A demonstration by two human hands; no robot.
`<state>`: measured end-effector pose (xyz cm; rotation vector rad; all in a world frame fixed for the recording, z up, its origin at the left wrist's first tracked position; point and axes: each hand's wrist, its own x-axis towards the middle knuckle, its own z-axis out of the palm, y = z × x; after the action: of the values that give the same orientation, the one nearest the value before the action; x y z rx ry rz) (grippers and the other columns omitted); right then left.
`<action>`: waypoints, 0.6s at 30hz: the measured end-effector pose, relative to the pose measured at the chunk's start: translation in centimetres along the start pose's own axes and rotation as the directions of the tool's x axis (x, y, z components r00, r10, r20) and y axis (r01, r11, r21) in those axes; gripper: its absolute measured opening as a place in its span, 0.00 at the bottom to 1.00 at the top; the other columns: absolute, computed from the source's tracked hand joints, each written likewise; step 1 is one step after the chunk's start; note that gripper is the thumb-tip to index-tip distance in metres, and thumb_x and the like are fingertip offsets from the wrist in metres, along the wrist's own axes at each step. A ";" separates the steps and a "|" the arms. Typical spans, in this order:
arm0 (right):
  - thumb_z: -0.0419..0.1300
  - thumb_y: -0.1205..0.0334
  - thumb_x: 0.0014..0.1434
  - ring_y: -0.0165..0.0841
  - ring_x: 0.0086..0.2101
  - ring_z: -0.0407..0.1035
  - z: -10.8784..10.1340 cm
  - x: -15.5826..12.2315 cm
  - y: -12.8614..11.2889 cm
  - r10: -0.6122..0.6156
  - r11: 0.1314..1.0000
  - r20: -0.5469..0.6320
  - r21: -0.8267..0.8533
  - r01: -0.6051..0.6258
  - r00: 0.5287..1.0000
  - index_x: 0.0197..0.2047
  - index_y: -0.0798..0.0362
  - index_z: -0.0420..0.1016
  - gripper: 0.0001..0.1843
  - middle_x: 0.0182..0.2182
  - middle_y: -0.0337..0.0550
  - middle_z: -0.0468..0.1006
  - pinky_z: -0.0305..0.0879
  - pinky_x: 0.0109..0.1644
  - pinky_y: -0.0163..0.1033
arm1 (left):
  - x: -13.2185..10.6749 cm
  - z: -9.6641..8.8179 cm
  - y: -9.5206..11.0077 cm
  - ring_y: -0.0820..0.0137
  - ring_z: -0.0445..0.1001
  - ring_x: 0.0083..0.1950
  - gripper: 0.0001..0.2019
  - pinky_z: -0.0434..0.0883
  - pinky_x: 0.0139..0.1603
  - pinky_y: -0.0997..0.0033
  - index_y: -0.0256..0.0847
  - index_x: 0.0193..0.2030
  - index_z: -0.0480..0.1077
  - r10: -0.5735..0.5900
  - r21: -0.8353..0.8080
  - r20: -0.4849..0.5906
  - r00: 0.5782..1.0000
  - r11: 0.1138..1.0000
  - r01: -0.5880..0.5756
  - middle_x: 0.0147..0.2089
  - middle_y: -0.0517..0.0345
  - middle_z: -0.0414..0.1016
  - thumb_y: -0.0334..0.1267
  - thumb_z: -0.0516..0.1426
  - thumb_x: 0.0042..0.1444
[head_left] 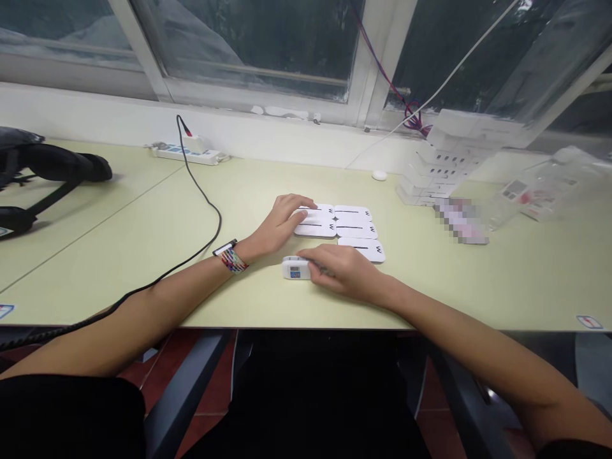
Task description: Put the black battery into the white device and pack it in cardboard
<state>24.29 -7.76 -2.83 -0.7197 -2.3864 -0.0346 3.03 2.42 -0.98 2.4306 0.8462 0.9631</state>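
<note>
Several flat white cards [354, 228] with a black line and a small mark lie side by side on the pale green desk [143, 242]. My left hand [282, 223] rests on the leftmost cards, fingers stretched flat over them. My right hand [342, 271] lies just in front of the cards, its fingers closed round a small white device [294, 268] with a blue and orange label, which sits on the desk. A beaded band is on my left wrist.
A stack of white trays [440, 172] and clear plastic packs [545, 188] stand at the right rear. A power strip [186, 152] with a black cable [210, 210] runs across the left. A dark object [43, 172] lies far left. A window sill runs behind.
</note>
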 end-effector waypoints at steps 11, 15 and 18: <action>0.55 0.65 0.75 0.39 0.41 0.71 -0.4 0.2 1.4 0.252 0.965 -0.116 0.111 -0.240 0.961 0.41 0.51 0.76 0.10 0.38 0.46 0.80 0.71 0.48 0.46 | -0.9 -0.4 2.4 0.50 0.62 0.74 0.22 0.60 0.78 0.43 0.52 0.67 0.67 0.173 -0.067 0.198 0.965 0.984 -0.163 0.70 0.49 0.68 0.60 0.55 0.74; 0.58 0.68 0.70 0.38 0.38 0.72 -2.8 -0.9 2.2 0.171 0.974 -0.108 0.171 -0.151 0.979 0.40 0.51 0.77 0.08 0.34 0.43 0.79 0.69 0.43 0.44 | -1.6 -0.7 3.2 0.47 0.65 0.70 0.38 0.66 0.71 0.45 0.51 0.73 0.60 0.207 -0.097 0.377 0.903 0.978 -0.184 0.69 0.45 0.67 0.61 0.66 0.63; 0.60 0.67 0.68 0.38 0.40 0.73 -4.2 -1.9 2.2 -0.001 0.987 0.026 0.162 -0.003 1.000 0.43 0.50 0.79 0.06 0.39 0.45 0.82 0.71 0.44 0.44 | -1.9 -1.1 3.5 0.47 0.67 0.62 0.37 0.67 0.65 0.46 0.48 0.67 0.67 0.199 -0.011 0.531 0.824 0.974 -0.228 0.61 0.47 0.73 0.61 0.70 0.57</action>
<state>29.07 -7.63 -0.98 -0.6476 -2.3808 0.1681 2.44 -1.30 0.78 2.6753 0.4083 0.2881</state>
